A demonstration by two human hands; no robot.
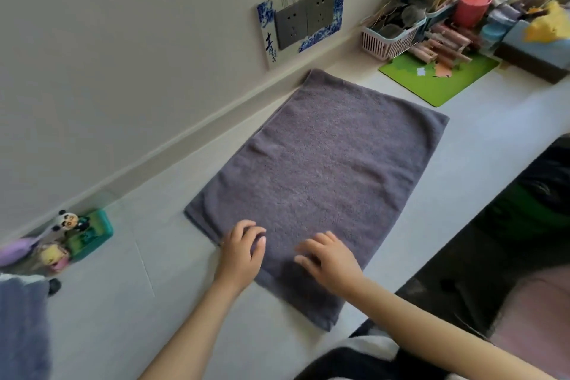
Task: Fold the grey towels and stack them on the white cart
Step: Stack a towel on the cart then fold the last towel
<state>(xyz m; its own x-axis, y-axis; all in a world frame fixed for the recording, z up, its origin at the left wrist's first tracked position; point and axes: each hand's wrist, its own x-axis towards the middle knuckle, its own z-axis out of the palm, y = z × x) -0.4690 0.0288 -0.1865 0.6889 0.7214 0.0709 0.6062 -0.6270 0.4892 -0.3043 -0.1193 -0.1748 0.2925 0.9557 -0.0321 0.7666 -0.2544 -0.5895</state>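
Observation:
A grey towel [320, 176] lies flat on the white counter [123, 302], folded into a rectangle that runs away from me toward the wall. My left hand [242, 251] rests on its near left edge with the fingers loosely bent. Beside it, my right hand [328, 261] lies on the near end of the towel, fingers spread and pointing left. Neither hand grips the cloth. Another grey-blue towel [21, 327] shows at the bottom left edge. The white cart is not in view.
Small toy figures and a green box [88, 233] stand at the left by the wall. A green mat [438, 77], a pink basket [388, 37], a red cup [472, 8] and assorted clutter fill the far right. A socket plate [303, 17] hangs on the wall.

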